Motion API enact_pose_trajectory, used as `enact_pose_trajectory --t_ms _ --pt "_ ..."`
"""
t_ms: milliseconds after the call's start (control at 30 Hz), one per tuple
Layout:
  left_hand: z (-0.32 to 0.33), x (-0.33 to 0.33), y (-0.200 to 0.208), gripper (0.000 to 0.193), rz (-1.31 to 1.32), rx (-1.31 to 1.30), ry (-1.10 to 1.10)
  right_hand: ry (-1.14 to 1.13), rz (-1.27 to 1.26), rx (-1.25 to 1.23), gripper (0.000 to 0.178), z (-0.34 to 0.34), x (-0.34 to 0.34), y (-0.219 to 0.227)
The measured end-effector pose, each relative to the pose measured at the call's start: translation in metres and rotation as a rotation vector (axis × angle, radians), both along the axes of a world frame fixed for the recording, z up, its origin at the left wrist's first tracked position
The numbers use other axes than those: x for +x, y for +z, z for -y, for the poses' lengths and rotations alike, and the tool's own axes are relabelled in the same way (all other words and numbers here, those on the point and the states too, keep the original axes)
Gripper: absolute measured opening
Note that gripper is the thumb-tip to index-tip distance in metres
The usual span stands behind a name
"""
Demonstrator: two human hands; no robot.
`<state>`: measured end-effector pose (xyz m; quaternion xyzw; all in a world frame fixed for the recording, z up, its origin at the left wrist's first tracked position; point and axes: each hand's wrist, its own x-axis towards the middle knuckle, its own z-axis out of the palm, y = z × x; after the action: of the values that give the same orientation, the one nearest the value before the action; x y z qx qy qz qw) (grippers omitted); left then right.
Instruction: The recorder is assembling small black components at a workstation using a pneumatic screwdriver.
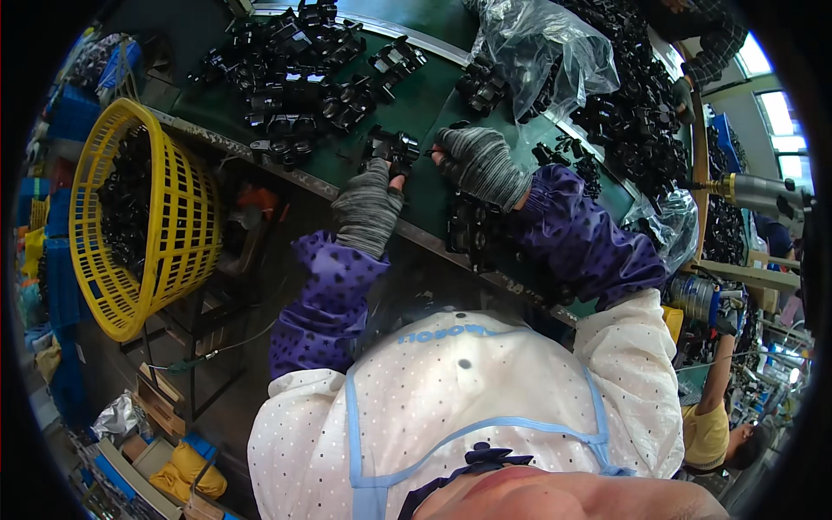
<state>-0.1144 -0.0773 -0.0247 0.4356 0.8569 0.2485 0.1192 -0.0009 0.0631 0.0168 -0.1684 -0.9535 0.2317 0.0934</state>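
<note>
My left hand [371, 204], in a grey striped glove with bare fingertips, grips a black clip-like plastic part [393, 146] at the near side of the green worktable [433, 111]. Just right of that part, my right hand [485, 163] is closed, its fingertips pinched together. Whatever it may hold is too small to make out. A large heap of similar black parts [299, 82] lies beyond my left hand. Further black parts [472, 227] sit near the table edge, partly under my right forearm.
A yellow basket [192, 221] of black pieces stands left of the table. Clear plastic bags [555, 52] lie at the back beside another big pile of black parts [637, 121]. At right, a metal-bodied tool [763, 192] points inward. A person in yellow [706, 433] works further right.
</note>
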Motion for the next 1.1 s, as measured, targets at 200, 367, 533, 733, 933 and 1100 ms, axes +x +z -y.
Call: enact_pose_trajectory --t_ms 200,367,533,733,933,1100 --pt "0.000 0.003 0.012 0.024 0.468 0.147 -0.102 0.015 0.018 0.317 0.015 0.014 -0.003 0.007" --pt "0.007 0.003 0.002 0.023 0.533 0.140 -0.130 0.227 0.053 0.684 0.022 0.016 0.005 0.013" --pt "0.010 0.021 0.011 0.022 0.177 0.278 -0.185 -0.198 -0.033 -0.897 0.027 0.004 0.000 0.013" --pt "0.015 0.017 0.010 0.021 0.314 0.304 -0.179 0.089 0.016 0.290 0.026 0.015 0.017 0.011" --pt "0.009 0.021 -0.007 0.023 0.202 0.240 -0.178 0.071 0.232 0.107 0.027 -0.005 0.006 0.004" --pt "0.018 0.032 -0.001 0.029 -0.257 0.068 -0.275 -0.307 0.271 0.532 0.040 -0.054 -0.040 0.044"
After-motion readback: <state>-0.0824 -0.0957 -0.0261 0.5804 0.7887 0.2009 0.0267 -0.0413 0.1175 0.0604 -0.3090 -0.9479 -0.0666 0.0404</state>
